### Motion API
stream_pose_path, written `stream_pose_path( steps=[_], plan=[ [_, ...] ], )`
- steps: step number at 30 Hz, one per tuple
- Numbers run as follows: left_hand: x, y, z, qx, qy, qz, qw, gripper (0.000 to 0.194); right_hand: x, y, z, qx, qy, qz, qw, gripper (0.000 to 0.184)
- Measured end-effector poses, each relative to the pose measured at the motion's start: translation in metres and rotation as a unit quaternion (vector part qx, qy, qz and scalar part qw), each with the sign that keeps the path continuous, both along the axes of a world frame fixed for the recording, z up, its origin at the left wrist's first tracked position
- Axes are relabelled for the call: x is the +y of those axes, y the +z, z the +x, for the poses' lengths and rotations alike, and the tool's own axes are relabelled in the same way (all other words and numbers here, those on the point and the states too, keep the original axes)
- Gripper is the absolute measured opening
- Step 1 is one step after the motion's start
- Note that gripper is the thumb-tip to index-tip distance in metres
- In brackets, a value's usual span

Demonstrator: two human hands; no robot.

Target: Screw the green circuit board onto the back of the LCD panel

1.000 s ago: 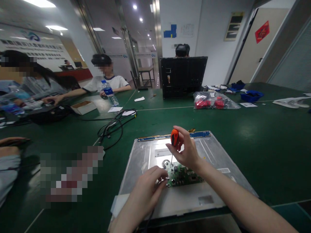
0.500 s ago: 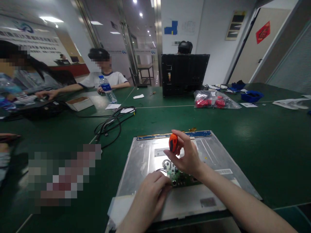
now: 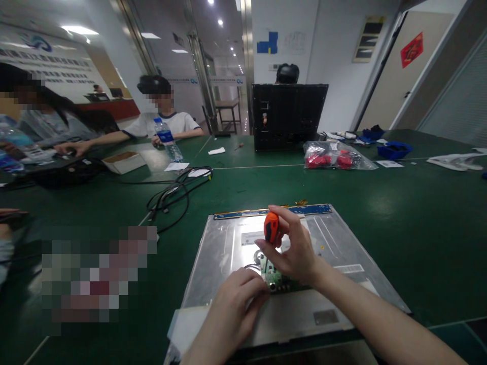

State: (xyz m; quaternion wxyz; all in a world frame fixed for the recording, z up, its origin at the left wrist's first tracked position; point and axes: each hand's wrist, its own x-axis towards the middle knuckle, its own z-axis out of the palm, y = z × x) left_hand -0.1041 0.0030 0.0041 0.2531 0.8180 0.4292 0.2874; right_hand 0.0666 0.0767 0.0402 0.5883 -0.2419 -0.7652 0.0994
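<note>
A flat silver panel [image 3: 335, 243] lies face down on the green table, with a small green circuit board [image 3: 274, 279] at its middle. My right hand [image 3: 292, 248] grips an orange-handled screwdriver [image 3: 271, 227] held upright, its tip down at the board. My left hand [image 3: 234, 299] rests on the panel at the board's left edge, fingers curled and pressed against it. A blue strip [image 3: 308, 209] runs along the panel's far edge.
Black cables [image 3: 173, 195] coil to the far left of the panel. A black monitor back [image 3: 289, 117] stands across the table with a person behind it. A plastic bag of red parts [image 3: 335, 157], a water bottle [image 3: 165, 138] and a cardboard box [image 3: 124, 162] sit farther off. Other people sit at left.
My right hand and the screwdriver have shifted slightly lower and nearer. My left hand stays at the board's edge. The view has moved a little.
</note>
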Motion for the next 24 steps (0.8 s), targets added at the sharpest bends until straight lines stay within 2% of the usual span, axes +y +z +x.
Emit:
stream_pose_path(
  steps=[5,10,15,24],
  plan=[
    [0.0,-0.001,-0.001,-0.023,0.021,-0.031,0.999,0.016,-0.008,0.003,-0.002,0.005,0.028,0.008,1.0,0.051],
    [-0.002,-0.01,-0.002,-0.028,0.062,-0.084,0.994,0.011,-0.012,0.006,-0.002,0.027,0.044,0.014,0.999,0.05],
    [-0.001,-0.013,-0.002,-0.059,0.057,-0.075,0.994,0.018,-0.013,0.003,-0.004,0.014,0.049,0.021,0.998,0.047],
    [0.0,-0.012,0.0,-0.054,0.071,-0.083,0.993,0.013,-0.014,0.002,-0.004,-0.011,0.039,0.049,0.998,0.045]
  ],
)
